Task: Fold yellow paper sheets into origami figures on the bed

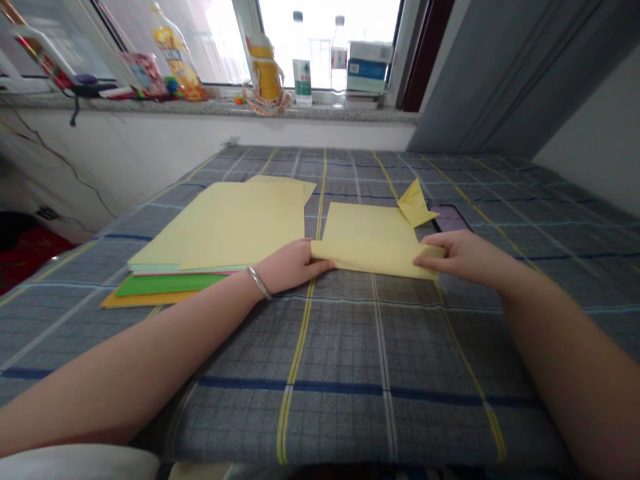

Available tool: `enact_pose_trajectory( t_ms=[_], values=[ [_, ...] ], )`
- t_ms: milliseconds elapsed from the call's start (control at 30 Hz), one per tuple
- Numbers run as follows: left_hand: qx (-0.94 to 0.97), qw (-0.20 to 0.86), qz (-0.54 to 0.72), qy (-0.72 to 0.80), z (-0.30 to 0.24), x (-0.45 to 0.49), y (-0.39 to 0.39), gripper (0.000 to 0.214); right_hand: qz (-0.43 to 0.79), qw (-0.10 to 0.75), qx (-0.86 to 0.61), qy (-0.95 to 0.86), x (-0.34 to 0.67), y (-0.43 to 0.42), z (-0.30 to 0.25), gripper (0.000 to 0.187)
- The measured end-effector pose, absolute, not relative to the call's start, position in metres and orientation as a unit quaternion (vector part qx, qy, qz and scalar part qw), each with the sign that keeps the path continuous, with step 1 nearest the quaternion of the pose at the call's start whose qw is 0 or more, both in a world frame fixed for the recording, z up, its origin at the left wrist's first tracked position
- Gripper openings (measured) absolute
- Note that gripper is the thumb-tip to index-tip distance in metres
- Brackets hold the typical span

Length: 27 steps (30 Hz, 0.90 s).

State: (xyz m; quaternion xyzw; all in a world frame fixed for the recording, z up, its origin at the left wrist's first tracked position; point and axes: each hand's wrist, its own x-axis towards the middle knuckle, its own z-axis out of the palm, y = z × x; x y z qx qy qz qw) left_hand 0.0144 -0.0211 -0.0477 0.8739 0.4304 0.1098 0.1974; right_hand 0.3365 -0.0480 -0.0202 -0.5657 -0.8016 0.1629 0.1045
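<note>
A pale yellow paper sheet (370, 237) lies on the grey checked cloth (340, 347), its near edge folded up. My left hand (290, 265), with a silver bangle on the wrist, pinches the fold's left end. My right hand (463, 257) pinches the fold's right end, fingers closed on the paper. A small folded yellow paper shape (416, 203) sits just beyond the sheet's far right corner.
A stack of coloured paper sheets (220, 230), yellow on top with green and orange beneath, lies to the left. A dark phone (450, 217) rests by the folded shape. Bottles (301, 63), packets and boxes (369, 63) line the window sill. A grey curtain (500, 73) hangs at the right.
</note>
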Motion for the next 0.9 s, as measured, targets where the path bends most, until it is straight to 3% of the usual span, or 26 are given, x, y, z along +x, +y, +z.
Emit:
enact_pose_trajectory(
  t_ms=[200,367,533,667,800,900],
  values=[
    [0.736,0.488,0.186,0.431,-0.038,0.016,-0.027,0.042,0.308,0.106,-0.541,-0.776,0.339,-0.050,-0.015,0.034],
    [0.686,0.535,0.148,0.471,-0.034,0.027,-0.038,0.037,0.270,0.088,-0.560,-0.778,0.338,-0.044,-0.023,0.033],
    [0.761,0.337,0.122,0.540,-0.036,0.027,-0.035,0.056,0.144,0.076,-0.610,-0.775,0.326,-0.037,-0.042,0.035],
    [0.803,0.193,0.091,0.557,-0.037,0.028,-0.039,0.075,0.085,0.154,-0.564,-0.807,0.322,-0.028,-0.066,0.030],
    [0.839,0.034,0.077,0.537,-0.040,0.030,-0.044,0.074,0.088,0.225,-0.562,-0.791,0.323,-0.021,-0.080,0.026],
    [0.850,-0.009,0.081,0.521,-0.043,0.030,-0.043,0.071,0.121,0.227,-0.584,-0.770,0.323,-0.020,-0.079,0.025]
  ],
)
